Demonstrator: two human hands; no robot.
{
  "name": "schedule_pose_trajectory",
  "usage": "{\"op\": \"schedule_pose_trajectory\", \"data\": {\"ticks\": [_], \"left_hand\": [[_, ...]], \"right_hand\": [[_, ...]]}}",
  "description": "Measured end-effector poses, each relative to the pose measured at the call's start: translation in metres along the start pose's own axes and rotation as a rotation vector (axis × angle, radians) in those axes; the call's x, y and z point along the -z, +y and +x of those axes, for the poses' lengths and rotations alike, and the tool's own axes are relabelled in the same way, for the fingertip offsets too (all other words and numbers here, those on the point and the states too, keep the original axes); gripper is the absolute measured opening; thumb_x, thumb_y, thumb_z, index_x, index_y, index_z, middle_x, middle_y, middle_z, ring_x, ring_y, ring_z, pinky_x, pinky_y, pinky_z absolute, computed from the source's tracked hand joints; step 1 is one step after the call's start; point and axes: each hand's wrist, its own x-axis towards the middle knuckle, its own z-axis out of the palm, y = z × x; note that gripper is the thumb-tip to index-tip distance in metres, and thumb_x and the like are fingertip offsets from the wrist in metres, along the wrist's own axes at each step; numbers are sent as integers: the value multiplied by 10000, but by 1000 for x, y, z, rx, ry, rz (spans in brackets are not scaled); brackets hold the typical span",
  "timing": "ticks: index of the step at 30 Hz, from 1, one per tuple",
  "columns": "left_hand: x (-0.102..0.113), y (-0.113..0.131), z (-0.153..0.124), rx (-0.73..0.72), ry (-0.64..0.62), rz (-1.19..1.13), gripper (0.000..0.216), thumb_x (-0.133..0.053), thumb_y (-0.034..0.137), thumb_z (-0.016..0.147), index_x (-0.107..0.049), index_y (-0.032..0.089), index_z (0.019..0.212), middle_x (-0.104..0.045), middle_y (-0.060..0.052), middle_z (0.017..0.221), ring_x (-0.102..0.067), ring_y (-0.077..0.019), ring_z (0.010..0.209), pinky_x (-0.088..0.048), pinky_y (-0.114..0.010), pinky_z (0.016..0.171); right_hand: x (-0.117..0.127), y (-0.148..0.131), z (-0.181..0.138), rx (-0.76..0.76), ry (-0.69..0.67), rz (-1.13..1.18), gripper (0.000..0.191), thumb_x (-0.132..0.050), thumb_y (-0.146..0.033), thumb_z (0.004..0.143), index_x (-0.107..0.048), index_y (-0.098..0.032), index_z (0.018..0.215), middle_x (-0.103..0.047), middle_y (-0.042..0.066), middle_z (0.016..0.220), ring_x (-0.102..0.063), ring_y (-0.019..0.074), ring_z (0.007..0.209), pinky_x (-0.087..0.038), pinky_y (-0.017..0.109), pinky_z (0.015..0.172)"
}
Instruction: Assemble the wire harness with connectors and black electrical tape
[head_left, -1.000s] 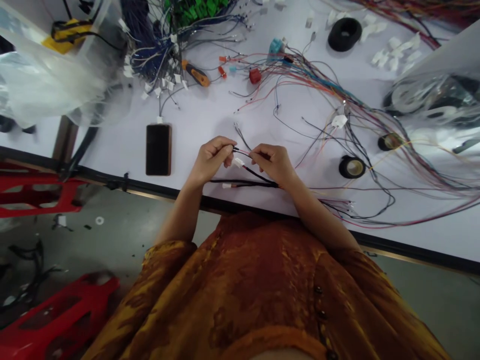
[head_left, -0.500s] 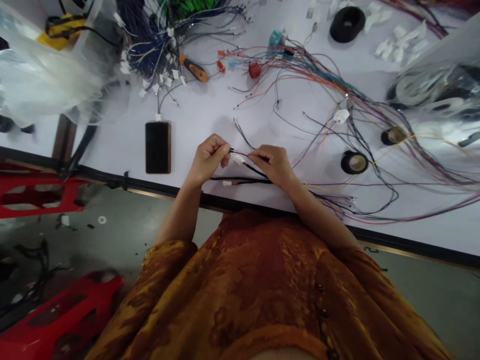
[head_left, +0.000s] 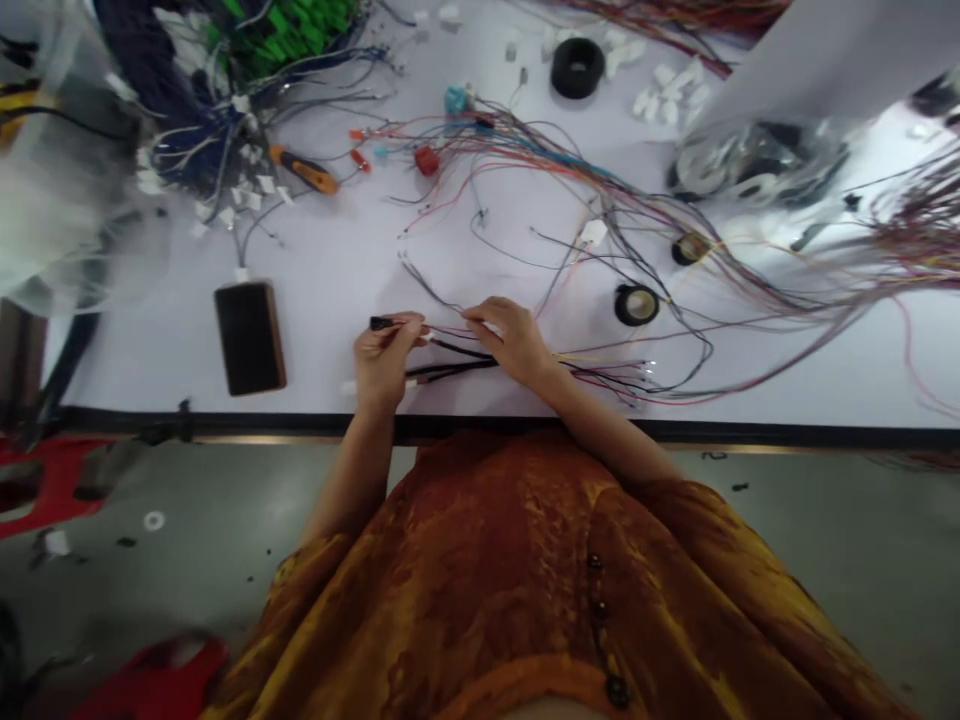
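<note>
My left hand (head_left: 382,360) is closed in a pinch on the end of a thin black and red wire lead (head_left: 450,345), with a black tip sticking out to its left. My right hand (head_left: 508,340) is closed on the same lead a little further right. A black sleeved cable (head_left: 450,370) with a small white connector lies under both hands. Both hands rest on the white table (head_left: 337,250) near its front edge.
A black phone (head_left: 250,337) lies left of my hands. Two tape rolls (head_left: 636,304) sit to the right among long coloured wires (head_left: 675,250). An orange-handled screwdriver (head_left: 304,170), a red connector (head_left: 427,159), a black ring (head_left: 577,67) and plastic bags lie further back.
The view has swung, shifting the table left. My left hand has pulled away to the left, drawing the wire end out, and the white connector between my hands is no longer visible.
</note>
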Motion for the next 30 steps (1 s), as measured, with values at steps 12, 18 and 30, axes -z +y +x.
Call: {"op": "schedule_pose_trajectory", "data": {"ticks": [12,18,30], "left_hand": [[-2,5,2,-48,-15,84,219,-796,350,766,-737,140,751,-752,-51,783,-737,-135,676,-583,-198,598],[1,12,12,-115,-95,185,283,-776,431,789,-758,152,752,-760,-67,823,-732,-148,748,-549,-199,575],[3,23,26,-193,-239,237,216,-782,383,794,-754,171,761,-783,-69,889,-562,-58,517,-362,-187,435]], "right_hand": [[153,91,-72,-665,488,-678,142,-660,-229,756,-561,-196,853,-629,147,1041,-575,295,1019,-468,537,950],[84,4,-18,-362,374,-270,149,-586,-224,843,-525,-207,977,-622,62,963,-606,187,849,-524,367,768],[17,-21,38,-436,-57,616,123,-578,-257,919,-609,-185,1014,-466,-70,609,-332,43,401,-233,178,356]]}}
